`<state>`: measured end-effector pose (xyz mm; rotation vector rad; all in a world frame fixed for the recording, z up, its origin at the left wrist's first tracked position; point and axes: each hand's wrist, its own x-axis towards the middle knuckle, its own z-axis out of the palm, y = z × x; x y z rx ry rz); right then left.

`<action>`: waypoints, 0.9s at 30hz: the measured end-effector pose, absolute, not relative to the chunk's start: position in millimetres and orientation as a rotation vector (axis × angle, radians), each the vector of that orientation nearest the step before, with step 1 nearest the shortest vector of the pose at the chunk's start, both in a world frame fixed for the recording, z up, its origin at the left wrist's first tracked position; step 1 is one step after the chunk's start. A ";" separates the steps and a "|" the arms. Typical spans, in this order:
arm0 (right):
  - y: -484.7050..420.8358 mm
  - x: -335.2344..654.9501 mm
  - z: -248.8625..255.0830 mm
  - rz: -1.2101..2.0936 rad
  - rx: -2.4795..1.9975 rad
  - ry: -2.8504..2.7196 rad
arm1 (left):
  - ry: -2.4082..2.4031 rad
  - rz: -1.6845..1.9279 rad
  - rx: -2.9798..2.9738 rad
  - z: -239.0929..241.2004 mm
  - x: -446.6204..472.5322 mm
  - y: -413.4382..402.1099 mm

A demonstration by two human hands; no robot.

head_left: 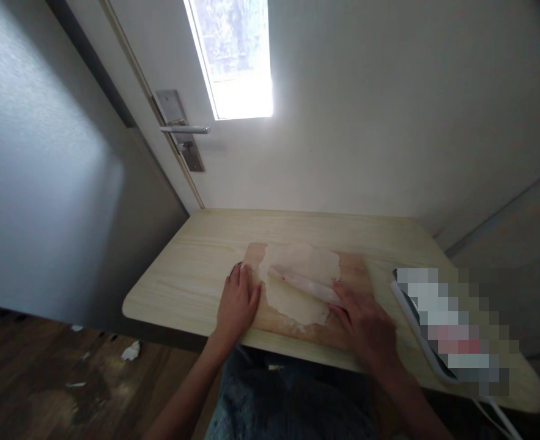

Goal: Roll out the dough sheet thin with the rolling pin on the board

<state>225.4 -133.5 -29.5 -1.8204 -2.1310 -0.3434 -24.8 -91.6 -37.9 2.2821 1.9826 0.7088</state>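
A thin, pale sheet of dough with ragged edges lies spread over a wooden cutting board. Across it, slanting down to the right, rests a whitish rolling pin. My right hand is closed around the pin's right end, slightly blurred. At the board's left edge lies my left hand, fingers stretched forward and thumb apart on the board beside the dough. Part of a dark, curved handle or ring shows by its fingertips.
The board sits on a light wood table with rounded corners, against a white door with a metal handle. On the right lies a pixelated device with a white cable. Crumpled paper is on the floor.
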 end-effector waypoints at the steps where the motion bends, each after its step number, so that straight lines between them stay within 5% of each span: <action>1: -135.6 228.1 -30.8 -0.355 -1.830 -2.132 | 1.965 0.745 2.265 -37.6 -21.8 -92.3; 17: -141.1 225.7 -28.9 -0.467 -1.881 -2.026 | 1.557 0.941 1.870 -19.3 -8.2 -54.8; 27: -137.7 226.7 -33.6 -0.543 -1.775 -1.957 | 1.195 1.166 0.828 12.9 0.0 -44.2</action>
